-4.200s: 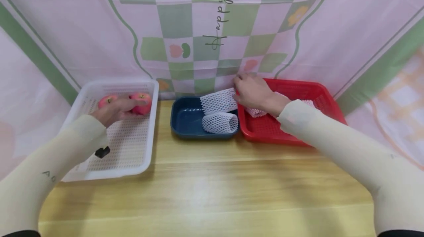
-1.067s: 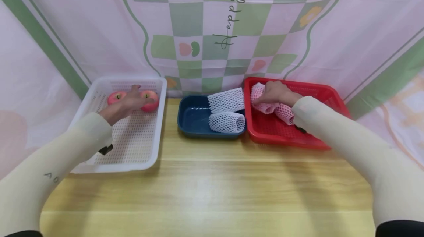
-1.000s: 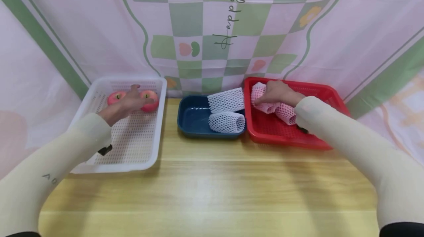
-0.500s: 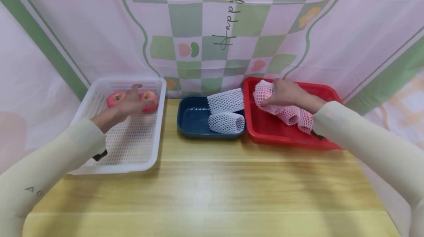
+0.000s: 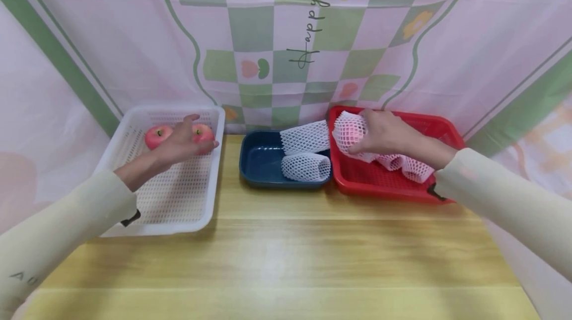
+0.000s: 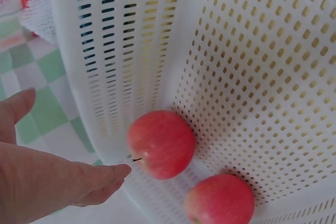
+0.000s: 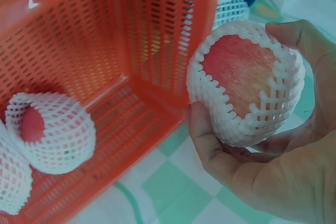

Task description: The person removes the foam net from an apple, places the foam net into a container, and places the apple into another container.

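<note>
- Since half a second ago, the netted apple (image 7: 239,74) has shifted left over the red basket (image 5: 375,187), and my right grip (image 5: 388,132) has travelled with it
- Right fingers and thumb are curled round that apple, clamped on its mesh (image 7: 286,82) from opposite sides
- Step in hand, as I judge it: taking this one piece away from its neighbours; the next move calls for a light, even squeeze and enough height to clear the rim, as the mesh could slip on smooth skin
- Foam strands, white and knobbly, hug the round fruit, with a wide mouth where rosy, yellow-streaked skin shows
- All of this sits over the far left part of the basket, slotted plastic below; whether it touches the rim I cannot tell
- Two more netted fruits (image 7: 60,135) lie in there, near my right wrist
- Just beside stands the glossy blue tray (image 5: 263,163) with two white net sleeves (image 5: 304,167), one flatter, the other rolled into a tube; both look unfilled to me
- Farther left, my left grip (image 5: 176,146) has its fingers apart and holds nothing, poised between two bare apples (image 5: 156,136) in the white basket (image 5: 183,201), smooth and round, stems showing; contact I cannot tell
- Wood-grained counter (image 5: 268,245) under everything, softly creased checked cloth (image 5: 250,27) hanging behind
</note>
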`<state>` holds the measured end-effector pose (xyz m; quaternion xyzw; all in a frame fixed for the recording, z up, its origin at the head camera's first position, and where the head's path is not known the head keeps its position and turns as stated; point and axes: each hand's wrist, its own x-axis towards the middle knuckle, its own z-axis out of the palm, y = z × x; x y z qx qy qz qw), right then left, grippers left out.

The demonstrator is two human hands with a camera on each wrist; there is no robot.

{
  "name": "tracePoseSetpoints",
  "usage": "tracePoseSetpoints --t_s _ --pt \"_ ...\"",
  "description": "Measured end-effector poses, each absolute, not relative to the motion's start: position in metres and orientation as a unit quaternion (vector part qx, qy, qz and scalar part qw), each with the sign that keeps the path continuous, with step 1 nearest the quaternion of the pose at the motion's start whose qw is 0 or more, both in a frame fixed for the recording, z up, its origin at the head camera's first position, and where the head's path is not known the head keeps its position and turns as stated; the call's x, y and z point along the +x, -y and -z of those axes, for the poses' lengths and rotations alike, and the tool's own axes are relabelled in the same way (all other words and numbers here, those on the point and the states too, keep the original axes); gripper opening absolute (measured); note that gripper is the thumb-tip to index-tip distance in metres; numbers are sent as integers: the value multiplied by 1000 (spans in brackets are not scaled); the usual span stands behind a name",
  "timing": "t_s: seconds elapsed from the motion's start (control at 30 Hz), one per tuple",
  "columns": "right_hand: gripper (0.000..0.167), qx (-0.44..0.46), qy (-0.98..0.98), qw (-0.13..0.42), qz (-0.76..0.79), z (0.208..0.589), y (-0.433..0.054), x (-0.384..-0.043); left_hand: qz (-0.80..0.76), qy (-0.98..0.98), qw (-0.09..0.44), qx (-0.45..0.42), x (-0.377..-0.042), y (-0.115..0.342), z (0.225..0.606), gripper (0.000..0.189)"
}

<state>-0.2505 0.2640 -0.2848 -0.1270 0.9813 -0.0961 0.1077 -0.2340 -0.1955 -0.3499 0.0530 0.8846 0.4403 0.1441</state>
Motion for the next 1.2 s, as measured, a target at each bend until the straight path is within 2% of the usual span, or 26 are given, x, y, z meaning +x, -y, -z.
tracePoseSetpoints --t_s 0.53,0.83,1.2 --pt "98 -193 -971 92 113 275 -238 -210 -378 -915 99 105 -209 170 337 97" --pt "98 -242 -961 75 108 281 -223 -185 -379 -908 120 128 -193 158 332 95" --pt "97 -284 -950 63 113 293 -211 -164 -393 -893 117 185 -174 143 339 95"
